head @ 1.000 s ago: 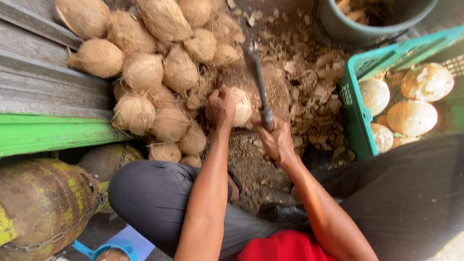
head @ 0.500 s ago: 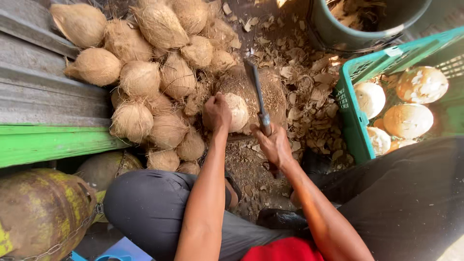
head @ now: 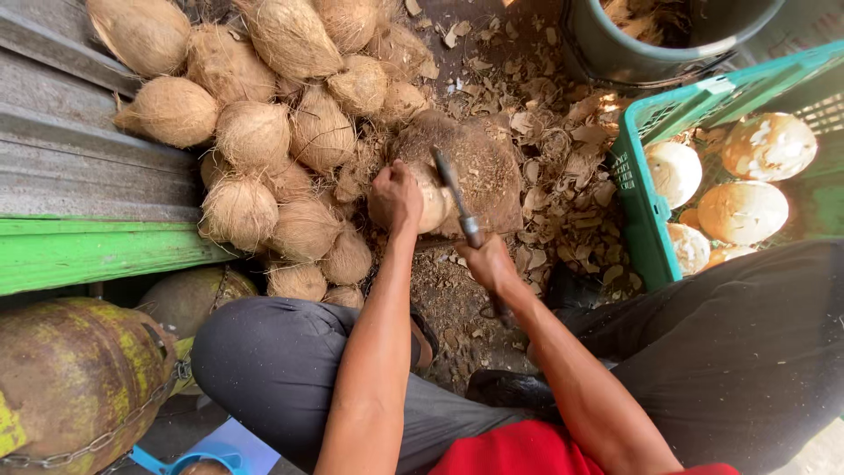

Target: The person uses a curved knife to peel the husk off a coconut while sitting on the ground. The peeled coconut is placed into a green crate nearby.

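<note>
Both bare forearms reach forward and down from the body, between knees spread wide in dark trousers. The left hand is cupped palm-down, fingers curled over in a steadying grip. The right hand sits nearer the body, fist closed tight, wrist bent slightly inward, elbow low.

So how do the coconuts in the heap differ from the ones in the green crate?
The heaped coconuts are brown and covered in shaggy fibre; the crate coconuts are pale, smooth and stripped. The heap lies loose on the ground beside the left hand; the pale ones sit inside the green crate. Both are whole and roundish.
</note>
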`<state>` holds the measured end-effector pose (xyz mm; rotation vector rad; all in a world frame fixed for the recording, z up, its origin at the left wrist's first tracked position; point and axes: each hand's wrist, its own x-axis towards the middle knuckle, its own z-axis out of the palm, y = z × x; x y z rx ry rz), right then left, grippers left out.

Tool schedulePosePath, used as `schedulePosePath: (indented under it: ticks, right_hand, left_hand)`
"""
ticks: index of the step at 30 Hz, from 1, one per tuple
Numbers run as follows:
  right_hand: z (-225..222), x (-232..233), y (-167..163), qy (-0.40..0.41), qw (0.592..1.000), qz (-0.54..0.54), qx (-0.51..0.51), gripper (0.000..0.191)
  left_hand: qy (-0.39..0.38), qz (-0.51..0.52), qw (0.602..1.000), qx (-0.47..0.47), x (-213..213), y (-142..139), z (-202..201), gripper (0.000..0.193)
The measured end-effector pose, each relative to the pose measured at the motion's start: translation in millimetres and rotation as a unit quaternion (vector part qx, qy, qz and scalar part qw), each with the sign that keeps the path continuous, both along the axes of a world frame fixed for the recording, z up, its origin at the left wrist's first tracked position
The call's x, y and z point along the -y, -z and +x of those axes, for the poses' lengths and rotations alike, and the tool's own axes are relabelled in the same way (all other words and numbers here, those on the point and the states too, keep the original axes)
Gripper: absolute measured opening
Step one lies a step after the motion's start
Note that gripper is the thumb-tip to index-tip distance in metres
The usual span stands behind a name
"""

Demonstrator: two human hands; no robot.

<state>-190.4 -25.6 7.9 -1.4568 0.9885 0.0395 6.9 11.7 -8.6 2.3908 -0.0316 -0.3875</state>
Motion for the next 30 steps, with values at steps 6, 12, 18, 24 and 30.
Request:
schedulePosePath:
  ticks: [6, 12, 18, 24, 30]
  right_hand:
    - [-6, 0, 8, -0.053, 0.997, -0.017, -0.057, 0.03]
    - [-14, 4, -9, -0.002, 1.0, 0.013, -0.026, 0.037]
    - [-6, -1, -5, 0.046, 0.99, -0.064, 0.115, 0.033]
    - [0, -12, 16, -0.043, 0.995, 0.0, -0.086, 0.04]
    - [-3, -17, 21, -0.049, 0.997, -0.031, -0.056, 0.042]
  left_hand:
    - [-0.016, 0.013, 1.0, -0.01, 1, -2, -1, 0.042]
    - [0.017, 0.007, 1.0, 0.008, 0, -2, 0, 0.047]
    - [0.026, 0.024, 0.999, 0.016, -2, -2, -2, 0.05]
    - [0.029, 0.02, 0.999, 0.025, -6, 2, 2, 0.044]
    - [0.022, 0.011, 1.0, 0.008, -13, 0, -2, 0.051]
